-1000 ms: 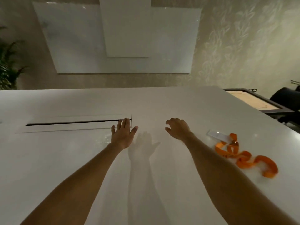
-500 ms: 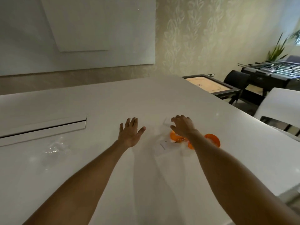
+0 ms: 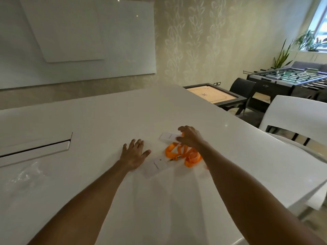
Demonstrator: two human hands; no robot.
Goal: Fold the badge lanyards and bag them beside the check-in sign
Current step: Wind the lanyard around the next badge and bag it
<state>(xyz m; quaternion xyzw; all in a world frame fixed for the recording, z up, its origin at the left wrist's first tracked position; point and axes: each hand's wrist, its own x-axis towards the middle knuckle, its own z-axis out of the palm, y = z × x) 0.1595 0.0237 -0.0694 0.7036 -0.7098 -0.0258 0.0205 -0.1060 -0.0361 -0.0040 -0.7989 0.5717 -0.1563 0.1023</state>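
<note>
Pinching: my right hand (image 3: 190, 138) curls round the orange lanyard (image 3: 184, 154) — beside a white badge card (image 3: 169, 137).
Resting: my left hand (image 3: 133, 155) — fingers spread flat on the table (image 3: 106, 121), gripping nothing.

office break room or recreation lounge, by look of it. long white table (image 3: 106, 121) with cable slot (image 3: 35, 147) in top, meeting-room style. large glass whiteboard (image 3: 79, 41) on wall behind. leaf-patterned wallpaper (image 3: 212, 41). foosball table (image 3: 290, 76) at far right, carrom board (image 3: 212, 94) on dark stand beside it. dark chairs (image 3: 242, 87) near games, white chair (image 3: 297, 117) at table edge. potted plants (image 3: 283, 55) under window (image 3: 318, 23), daylight coming in.
</note>
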